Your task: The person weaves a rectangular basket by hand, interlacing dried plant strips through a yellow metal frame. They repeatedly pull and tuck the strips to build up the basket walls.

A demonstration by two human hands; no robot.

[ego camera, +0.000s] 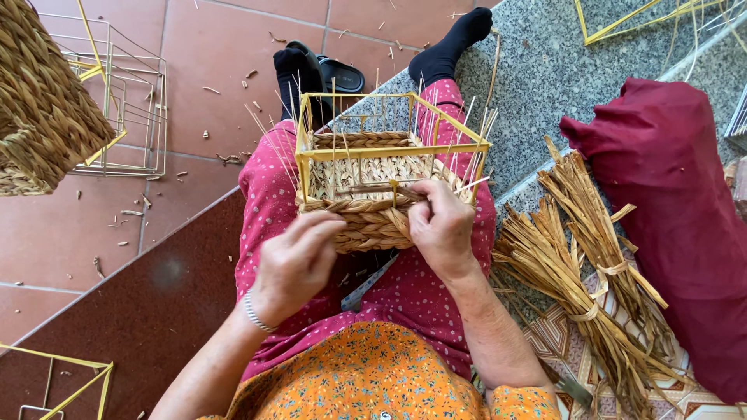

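A half-woven basket (373,175) rests on my lap: a yellow wire frame (389,148) with braided straw woven round its lower part and thin stalks sticking up. My left hand (296,260) holds the near braided wall from the left, fingers pressed on the braid (366,222). My right hand (440,225) grips the near right corner, fingers curled over the top braid. A silver bracelet circles my left wrist.
Tied bundles of dried straw (580,264) lie at my right beside a dark red cushion (685,218). A finished woven basket (39,101) and empty wire frames (124,93) stand at the left. Black sandals (334,74) sit by my feet; straw scraps litter the tiles.
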